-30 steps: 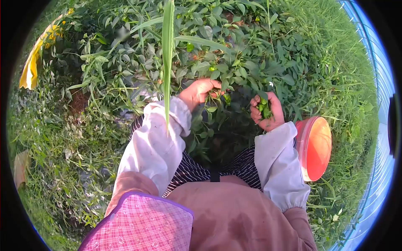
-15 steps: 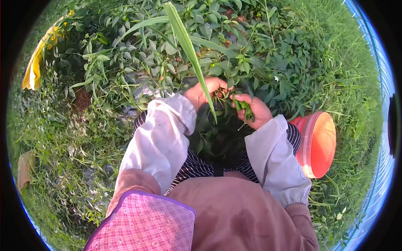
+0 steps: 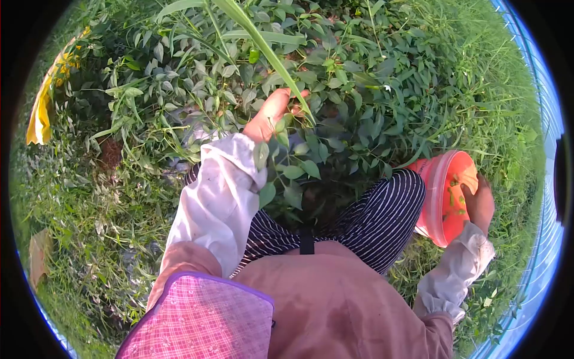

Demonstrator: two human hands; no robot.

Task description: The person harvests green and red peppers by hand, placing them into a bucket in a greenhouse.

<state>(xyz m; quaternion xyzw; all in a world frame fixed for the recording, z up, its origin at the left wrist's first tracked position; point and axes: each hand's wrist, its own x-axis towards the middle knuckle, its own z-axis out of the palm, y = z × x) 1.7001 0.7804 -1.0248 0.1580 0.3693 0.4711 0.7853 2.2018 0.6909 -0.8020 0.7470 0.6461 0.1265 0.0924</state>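
Note:
My left hand (image 3: 274, 115) reaches into the leafy pepper plants (image 3: 359, 128), its fingers curled on a branch and partly hidden by leaves and a long grass blade (image 3: 263, 45). Leafy shoots rise in front of that wrist. Over on the right, my right hand (image 3: 480, 202) is at the mouth of an orange-red bucket (image 3: 434, 179), fingers apart and dipping inside. Several small green peppers (image 3: 452, 200) show against the bucket's inner wall, beside the fingers. The bucket lies tilted, its opening facing right.
Grass (image 3: 508, 119) grows along the right, up to a blue ribbed sheet (image 3: 541, 137). A yellow cloth or plastic piece (image 3: 40, 116) stands at the upper left. My striped knees (image 3: 388, 206) are bent between the plants and my body. A brownish scrap (image 3: 39, 257) lies left.
My right hand has moved from beside the left hand to the bucket, and the green peppers it held are now in the bucket. My left hand has shifted slightly up and left.

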